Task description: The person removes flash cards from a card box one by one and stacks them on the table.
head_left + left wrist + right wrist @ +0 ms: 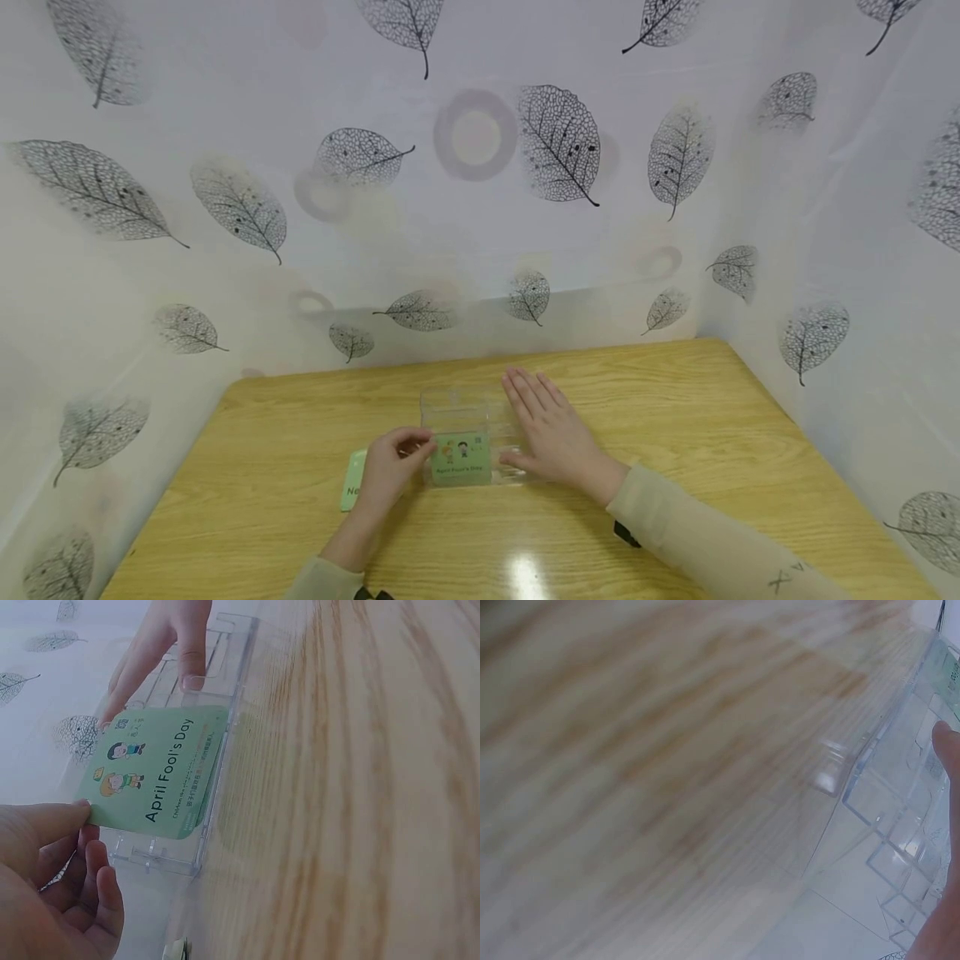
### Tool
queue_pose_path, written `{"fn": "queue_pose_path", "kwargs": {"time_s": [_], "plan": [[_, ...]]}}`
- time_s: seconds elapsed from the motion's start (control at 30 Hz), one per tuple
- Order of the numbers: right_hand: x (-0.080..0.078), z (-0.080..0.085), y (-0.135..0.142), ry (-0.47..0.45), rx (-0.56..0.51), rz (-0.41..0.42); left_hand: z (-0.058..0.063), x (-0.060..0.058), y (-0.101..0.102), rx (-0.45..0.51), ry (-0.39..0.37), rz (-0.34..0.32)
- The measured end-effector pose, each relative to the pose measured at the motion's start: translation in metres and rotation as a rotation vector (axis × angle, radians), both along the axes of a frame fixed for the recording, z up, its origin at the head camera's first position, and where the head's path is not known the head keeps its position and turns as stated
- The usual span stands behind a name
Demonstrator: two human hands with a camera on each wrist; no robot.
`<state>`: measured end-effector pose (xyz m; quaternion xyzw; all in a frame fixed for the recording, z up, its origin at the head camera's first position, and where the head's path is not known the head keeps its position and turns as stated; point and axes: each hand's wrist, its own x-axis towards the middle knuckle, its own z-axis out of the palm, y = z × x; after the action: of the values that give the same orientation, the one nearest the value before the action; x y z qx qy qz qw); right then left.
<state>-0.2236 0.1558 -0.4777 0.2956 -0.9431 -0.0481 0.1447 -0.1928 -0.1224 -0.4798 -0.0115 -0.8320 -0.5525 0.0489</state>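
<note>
My left hand [392, 468] pinches the left edge of a green card [462, 463] between thumb and fingertips. The card, printed "April Fool's Day" with two cartoon children, lies over a clear plastic case [453, 406]. In the left wrist view, another green edge shows just beneath this card [154, 769]. My right hand [557, 435] lies with fingers extended across the right part of the case, its thumb near the card's right side. The right wrist view catches only the thumb [946, 746] and part of the divided clear case [889, 799].
Another green card [352, 482], lettered "Ne...", lies on the table left of the case, partly covered by my left hand. The wooden table [645, 400] meets a white curtain [480, 242] with leaf prints at its back and sides.
</note>
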Motion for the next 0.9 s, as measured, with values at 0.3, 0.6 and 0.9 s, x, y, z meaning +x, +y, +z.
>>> {"fn": "queue_pose_path", "kwargs": {"time_s": [0.3,0.6,0.9], "plan": [[0.0001,0.0005,0.0008,0.003,-0.024,0.008,0.0005,-0.001,0.0,0.004,-0.015,0.016],[-0.0007,-0.0001,0.0008,-0.008,-0.019,0.002,0.0007,-0.0009,-0.0016,0.003,0.018,0.031],[-0.0015,-0.0023,0.0012,0.007,-0.017,0.005,-0.0019,-0.0016,-0.0035,-0.025,0.044,0.054]]}}
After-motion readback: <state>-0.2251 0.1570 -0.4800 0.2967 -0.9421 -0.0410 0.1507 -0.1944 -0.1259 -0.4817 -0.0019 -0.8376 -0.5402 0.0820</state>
